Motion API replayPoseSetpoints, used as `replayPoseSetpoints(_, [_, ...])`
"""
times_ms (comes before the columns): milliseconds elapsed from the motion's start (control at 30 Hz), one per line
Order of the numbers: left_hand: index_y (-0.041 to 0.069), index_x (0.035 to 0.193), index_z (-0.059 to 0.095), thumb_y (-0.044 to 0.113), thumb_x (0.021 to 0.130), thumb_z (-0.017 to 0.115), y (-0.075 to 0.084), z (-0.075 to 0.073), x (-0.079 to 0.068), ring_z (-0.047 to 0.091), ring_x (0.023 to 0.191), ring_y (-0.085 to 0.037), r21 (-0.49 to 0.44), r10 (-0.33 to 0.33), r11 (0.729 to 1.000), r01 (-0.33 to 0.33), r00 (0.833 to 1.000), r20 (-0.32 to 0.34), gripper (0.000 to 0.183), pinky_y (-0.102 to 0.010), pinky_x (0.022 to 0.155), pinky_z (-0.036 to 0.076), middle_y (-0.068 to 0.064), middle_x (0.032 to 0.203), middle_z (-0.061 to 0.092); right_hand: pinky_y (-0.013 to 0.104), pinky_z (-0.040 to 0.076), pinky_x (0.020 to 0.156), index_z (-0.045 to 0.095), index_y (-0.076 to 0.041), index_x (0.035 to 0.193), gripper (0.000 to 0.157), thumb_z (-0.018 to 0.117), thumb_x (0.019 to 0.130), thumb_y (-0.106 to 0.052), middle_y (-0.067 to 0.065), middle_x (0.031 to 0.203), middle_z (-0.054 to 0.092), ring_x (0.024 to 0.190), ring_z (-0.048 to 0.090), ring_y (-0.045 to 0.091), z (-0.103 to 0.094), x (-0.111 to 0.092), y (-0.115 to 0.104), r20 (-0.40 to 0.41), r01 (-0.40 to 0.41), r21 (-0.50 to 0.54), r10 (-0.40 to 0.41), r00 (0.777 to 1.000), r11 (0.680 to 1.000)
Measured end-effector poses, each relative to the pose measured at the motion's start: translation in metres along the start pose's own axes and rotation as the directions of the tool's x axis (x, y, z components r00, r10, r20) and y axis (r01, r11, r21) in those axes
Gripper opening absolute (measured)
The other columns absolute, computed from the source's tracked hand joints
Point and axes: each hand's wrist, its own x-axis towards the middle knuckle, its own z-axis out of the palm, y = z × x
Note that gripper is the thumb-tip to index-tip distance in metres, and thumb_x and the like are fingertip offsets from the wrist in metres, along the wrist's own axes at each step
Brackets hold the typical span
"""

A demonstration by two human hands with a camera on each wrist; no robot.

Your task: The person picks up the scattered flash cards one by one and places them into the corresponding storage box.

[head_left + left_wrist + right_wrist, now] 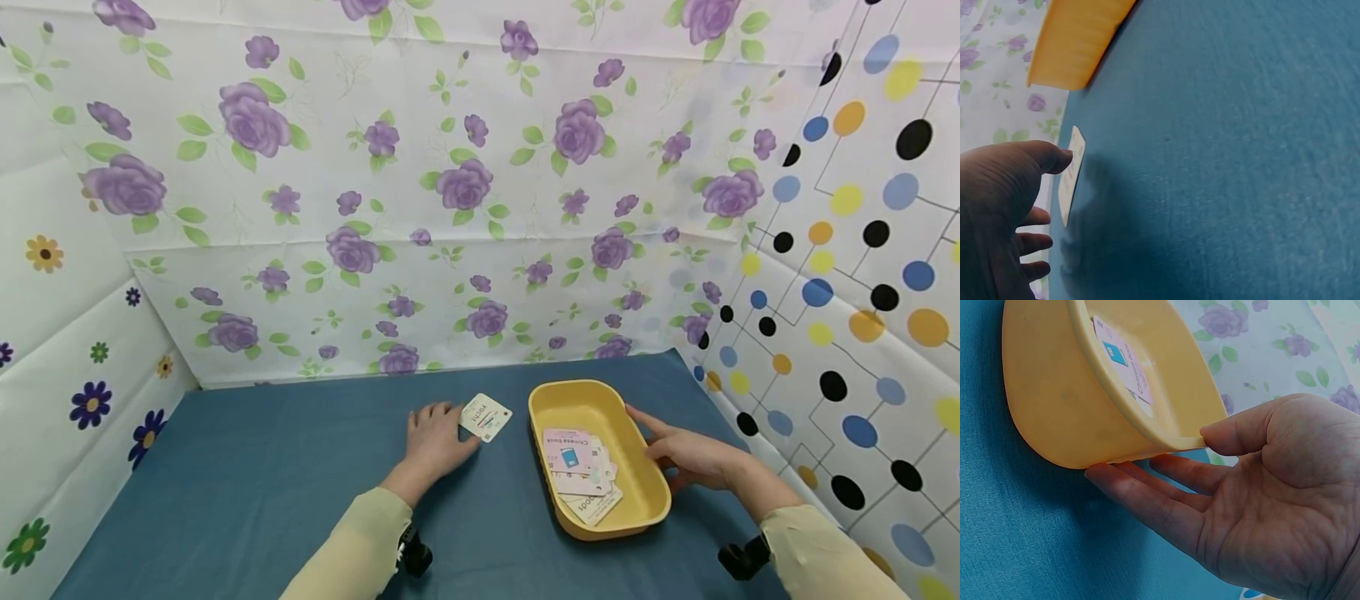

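Observation:
My left hand [437, 437] is at a small white printed card [487, 417] near the middle of the blue table. Its thumb tip overlaps the card in the left wrist view, while the other fingers [1036, 242] extend past it, loosely spread. With my right hand [693, 457] I grip the right side of a yellow plastic basket [633, 446]. The thumb rests on the rim, and the fingers [1166, 512] lie against the outer wall. Inside the basket is a loose pile of cards, a pink "Chinese book" card [567, 452] on top.
The blue tablecloth [285, 483] spreads left of both hands. Behind it hangs a white sheet with purple roses [450, 275]. A dotted sheet [847, 383] borders the right side, and a daisy-print sheet [82, 400] borders the left.

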Motion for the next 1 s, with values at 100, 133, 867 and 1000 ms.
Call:
replayPoseSetpoints(100, [0.008, 0.143, 0.059, 0.049, 0.093, 0.071, 0.001, 0.004, 0.002, 0.041, 0.137, -0.043, 0.010, -0.026, 1.000, 0.026, 1.000, 0.010, 0.065, -0.066, 0.114, 0.022, -0.018, 0.144, 0.053, 0.056, 0.058, 0.079, 0.002, -0.033, 0.166, 0.087, 0.055, 0.101, -0.012, 0.031, 0.154, 0.035, 0.112, 0.063, 0.038, 0.000, 0.000, 0.000, -0.002, 0.000, 0.002, 0.000, 1.000, 1.000])
replayPoseSetpoints(133, [0.008, 0.143, 0.058, 0.050, 0.094, 0.071, 0.001, 0.006, 0.003, 0.040, 0.138, -0.042, 0.015, -0.037, 0.999, 0.037, 0.999, 0.017, 0.066, -0.066, 0.115, 0.021, -0.017, 0.145, 0.052, 0.056, 0.058, 0.079, 0.002, -0.033, 0.166, 0.087, 0.055, 0.101, -0.012, 0.032, 0.154, 0.034, 0.112, 0.063, 0.038, 0.000, 0.001, 0.000, -0.002, 0.000, 0.003, 0.000, 1.000, 1.000])
replayPoseSetpoints(867, [0.003, 0.139, 0.057, 0.067, 0.085, 0.071, 0.012, 0.019, 0.014, 0.042, 0.136, -0.043, 0.067, -0.120, 0.991, 0.119, 0.993, 0.001, 0.086, -0.067, 0.115, 0.021, -0.020, 0.143, 0.052, 0.055, 0.058, 0.078, 0.004, -0.035, 0.166, 0.086, 0.055, 0.101, -0.011, 0.030, 0.156, 0.032, 0.113, 0.063, 0.037, 0.000, 0.003, 0.001, -0.030, -0.008, 0.005, 0.009, 1.000, 1.000])
replayPoseSetpoints(1000, [0.002, 0.140, 0.056, 0.068, 0.086, 0.070, 0.012, 0.022, 0.015, 0.042, 0.136, -0.043, 0.068, -0.126, 0.990, 0.126, 0.992, -0.005, 0.086, -0.067, 0.115, 0.022, -0.020, 0.143, 0.052, 0.055, 0.058, 0.079, 0.004, -0.035, 0.166, 0.086, 0.055, 0.101, -0.011, 0.031, 0.157, 0.031, 0.115, 0.062, 0.037, 0.000, 0.003, 0.001, -0.025, -0.006, 0.010, 0.006, 1.000, 1.000])
